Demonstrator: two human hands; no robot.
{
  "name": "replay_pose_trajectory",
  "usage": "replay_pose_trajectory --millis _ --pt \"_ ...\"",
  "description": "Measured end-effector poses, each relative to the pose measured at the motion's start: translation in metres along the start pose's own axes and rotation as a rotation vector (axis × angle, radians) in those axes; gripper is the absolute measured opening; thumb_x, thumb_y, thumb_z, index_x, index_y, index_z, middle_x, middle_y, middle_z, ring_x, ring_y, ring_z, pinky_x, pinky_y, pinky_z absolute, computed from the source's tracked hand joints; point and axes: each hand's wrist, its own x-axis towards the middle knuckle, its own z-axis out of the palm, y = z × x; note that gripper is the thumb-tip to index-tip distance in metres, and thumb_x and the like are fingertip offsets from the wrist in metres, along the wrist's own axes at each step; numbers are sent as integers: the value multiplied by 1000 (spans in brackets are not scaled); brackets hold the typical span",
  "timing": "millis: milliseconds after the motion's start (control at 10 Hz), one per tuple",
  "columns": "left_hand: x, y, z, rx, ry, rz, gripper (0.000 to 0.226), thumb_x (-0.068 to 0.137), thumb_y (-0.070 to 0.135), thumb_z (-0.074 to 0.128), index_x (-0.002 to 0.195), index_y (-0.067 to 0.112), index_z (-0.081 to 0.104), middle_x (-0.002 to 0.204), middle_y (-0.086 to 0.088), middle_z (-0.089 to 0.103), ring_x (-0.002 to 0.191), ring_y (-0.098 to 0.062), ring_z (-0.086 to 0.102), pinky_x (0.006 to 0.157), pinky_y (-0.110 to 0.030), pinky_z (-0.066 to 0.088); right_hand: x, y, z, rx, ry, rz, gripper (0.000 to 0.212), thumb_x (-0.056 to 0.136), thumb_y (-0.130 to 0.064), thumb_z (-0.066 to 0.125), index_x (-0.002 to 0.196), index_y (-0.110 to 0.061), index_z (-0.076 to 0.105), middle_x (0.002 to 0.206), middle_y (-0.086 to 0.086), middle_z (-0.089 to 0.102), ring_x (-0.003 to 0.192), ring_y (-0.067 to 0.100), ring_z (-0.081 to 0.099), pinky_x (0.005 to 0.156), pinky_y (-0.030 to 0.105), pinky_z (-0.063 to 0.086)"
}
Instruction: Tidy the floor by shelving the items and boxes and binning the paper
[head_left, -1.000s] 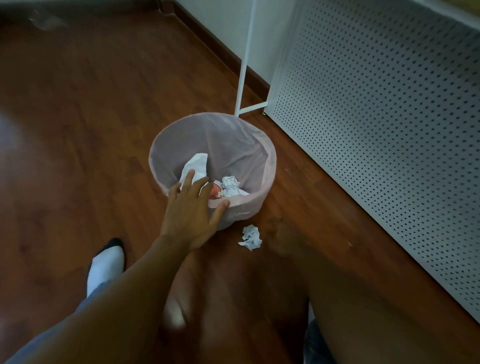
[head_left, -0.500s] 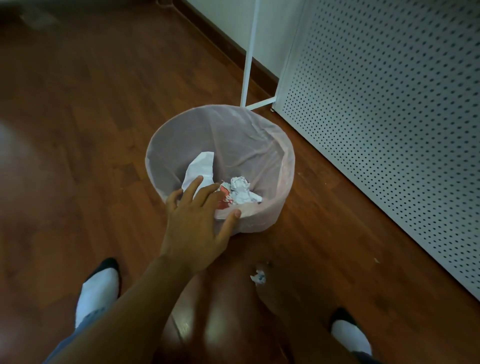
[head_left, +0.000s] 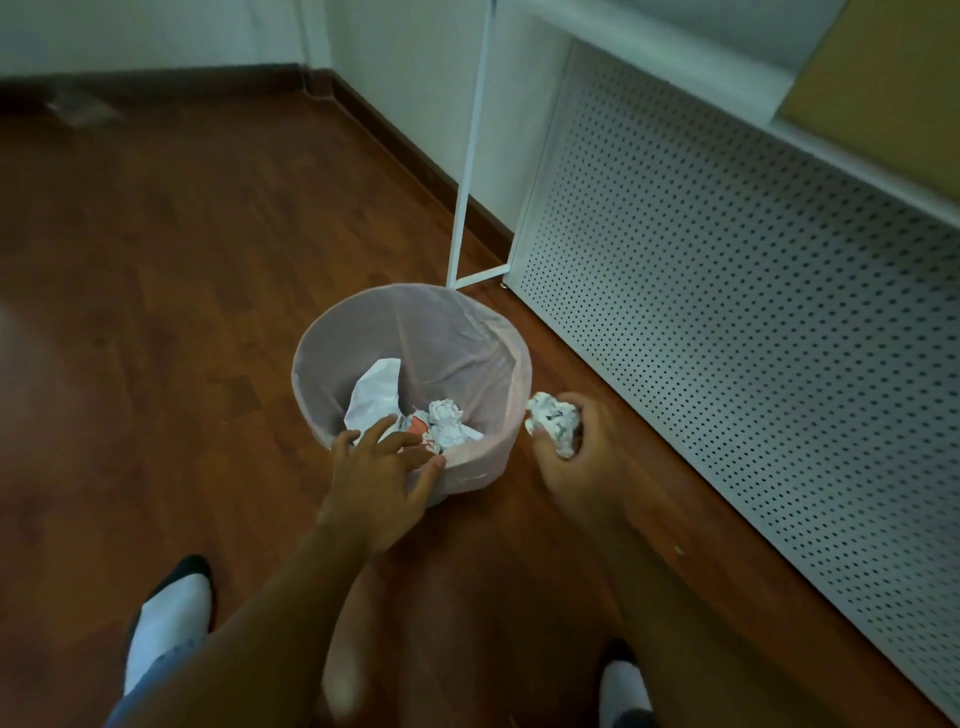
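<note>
Head camera looks down at a dark red-brown wooden floor (head_left: 156, 312). At the centre of the frame we see a round bin lined with a pale pink plastic bag (head_left: 467, 332), holding a flat white sheet (head_left: 374, 395) and a crumpled white paper ball (head_left: 445, 418). Our left hand (head_left: 379, 483) rests on the bin's near rim, fingers spread and straight. Our right hand (head_left: 576, 457), just right of the bin, grips a crumpled white paper wad (head_left: 553, 418). A white perforated metal panel (head_left: 727, 312) fills the right side.
</note>
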Motion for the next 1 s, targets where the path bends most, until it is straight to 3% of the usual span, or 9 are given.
replay_pose_trajectory --millis 200,300,400,500,600,700,800,900,1000 --pt "-2 1 -19 41 -104 66 76 87 65 8 135 33 56 145 10 52 142 -14 35 112 -46 27 10 -11 35 -100 -183 -57 69 87 -46 71 146 -20 44 138 1 54 125 16 52 96 26 44" --pt "-1 -6 -27 56 -97 77 76 87 65 9 134 29 56 144 6 54 140 -17 39 111 -46 31 10 -10 39 -129 -222 -18 75 91 -47 66 154 -22 34 151 1 46 138 18 42 106 28 35" --pt "1 -14 -33 119 -19 25 73 91 62 15 132 23 60 145 -1 53 147 -25 31 110 -52 31 12 -12 43 -170 -172 -61 73 94 -48 61 155 -20 32 153 3 45 140 20 37 104 26 30" --pt "8 -28 -40 128 25 -65 74 91 64 15 137 19 53 152 -7 44 148 -31 25 113 -54 28 15 -13 52 -224 -228 -49 72 98 -51 51 158 -18 26 162 4 32 149 21 29 114 30 25" --pt "16 -42 -44 29 2 -119 72 91 62 27 146 17 40 151 -9 38 148 -35 20 118 -52 25 17 -10 63 -290 -267 -39 72 100 -56 38 159 -18 21 167 3 21 154 20 17 121 35 16" --pt "23 -50 -43 -33 -32 -110 73 91 61 33 150 17 35 155 -9 33 149 -37 16 121 -53 19 20 -7 68 -320 -263 -24 65 103 -47 43 157 -17 26 166 4 25 153 20 19 121 34 18" --pt "25 -53 -48 1 -92 -118 71 93 62 34 150 19 34 153 -7 37 146 -34 25 119 -51 26 21 -13 56 -311 -246 -29 53 101 -34 53 149 -12 44 155 7 45 143 22 40 115 33 31" --pt "26 -39 -73 23 -128 -122 66 95 59 39 147 18 40 148 -6 46 134 -28 45 109 -42 42 28 -22 34 -435 -172 -98 32 97 -28 54 123 -15 66 114 6 72 101 20 67 86 32 52" --pt "17 -9 -111 43 -173 -88 60 99 53 40 148 17 38 149 -4 46 126 -23 53 101 -35 47 30 -40 1 -514 -171 -72 23 95 -31 48 98 -19 67 91 2 71 83 19 67 73 33 54"
